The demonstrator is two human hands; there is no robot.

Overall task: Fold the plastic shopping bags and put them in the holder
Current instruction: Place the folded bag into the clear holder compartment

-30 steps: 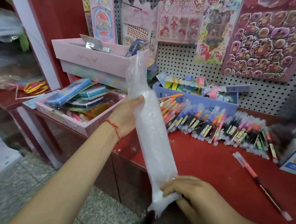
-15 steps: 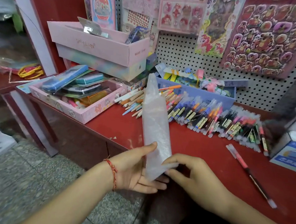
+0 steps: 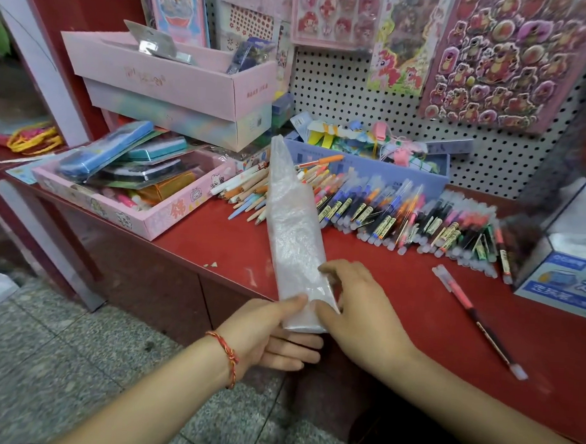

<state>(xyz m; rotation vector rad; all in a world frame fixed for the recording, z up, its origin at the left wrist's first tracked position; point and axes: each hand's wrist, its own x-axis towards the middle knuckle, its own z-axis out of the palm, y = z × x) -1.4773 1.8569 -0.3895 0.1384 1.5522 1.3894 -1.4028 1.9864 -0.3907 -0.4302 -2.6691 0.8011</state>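
Left grip: left hand [image 3: 271, 337] is closed on the near end of the translucent white plastic shopping bag [image 3: 293, 228], thumb on top and fingers underneath.

Right grip: right hand [image 3: 361, 315] pinches the same end from the right, index finger over the strip's right edge and thumb at the near corner. Neither hand holds anything else.

Bag: flattened into one long narrow strip. It runs from the hands at the near edge of the red worktop [image 3: 215, 241] out toward the far side, with its tip above the row of capped pens [image 3: 405, 215]. I can't tell whether the far part rests on the pens or is in the air.

Progress, my read:
- Done: the lengthwise folds.
- Not visible yet: any fold-over along the strip's length. The grip at the near corner suggests that comes next.
- Left: fold the strip into a compact packet, secure the tail, put it in the holder.

Holder: not identified. The clear box [image 3: 566, 218] at the right has something white inside. That could be it, but I'm not sure.

No other bags in view, folded or loose, so I can't tell how many remain.
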